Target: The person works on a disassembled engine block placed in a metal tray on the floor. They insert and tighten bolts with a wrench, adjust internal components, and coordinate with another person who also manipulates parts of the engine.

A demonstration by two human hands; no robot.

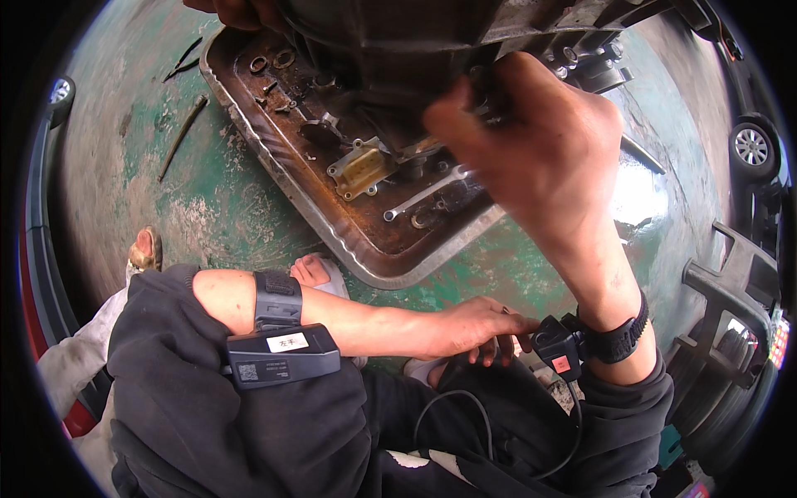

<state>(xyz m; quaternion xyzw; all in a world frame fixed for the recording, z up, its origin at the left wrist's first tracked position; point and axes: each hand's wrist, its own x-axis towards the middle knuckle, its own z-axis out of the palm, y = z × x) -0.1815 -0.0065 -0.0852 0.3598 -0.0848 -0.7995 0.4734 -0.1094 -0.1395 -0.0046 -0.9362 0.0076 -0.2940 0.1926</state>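
Observation:
A dark metal casing (378, 58), like an engine or gearbox housing, stands over a rusty metal tray at the top. My right hand (552, 124) is raised against the casing's near right side. Its fingers are curled inward, and whatever they hold is hidden; the thumb is smeared by motion. My left hand (481, 328) hangs loosely above my lap with bent fingers apart, nothing in it. Its fingertips are close to the black device (558, 344) strapped to my right wrist. Below my right hand, a combination wrench (423, 195) and a brass-coloured cover plate (363, 170) lie in the tray.
The oily tray (353, 257) also holds rings (284, 58) and several small metal parts. Another person's hand (241, 12) touches the casing at the top left. A thin rod (183, 137) lies on the green floor. Cars and a grey plastic frame (730, 274) stand at the sides.

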